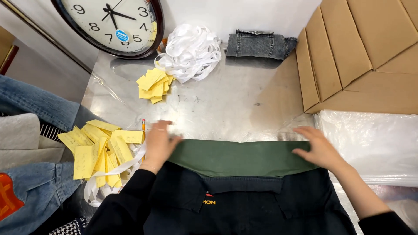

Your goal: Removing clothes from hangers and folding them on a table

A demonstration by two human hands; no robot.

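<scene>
Both hands lie flat and open on a folded green garment [244,157] at the near edge of the metal surface [226,100], the left hand [157,146] at its left end and the right hand [320,150] at its right end, gripping nothing. To smooth the fold well, the palms should press evenly and slide outward together so the top edge stays straight. A pencil [143,125] and yellow slips [98,150] sit just beside the left hand, so that side needs care.

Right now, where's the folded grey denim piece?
Head view, far edge of the metal table: the folded grey denim lies against the wall, between the white ribbon pile and the cardboard.
</scene>
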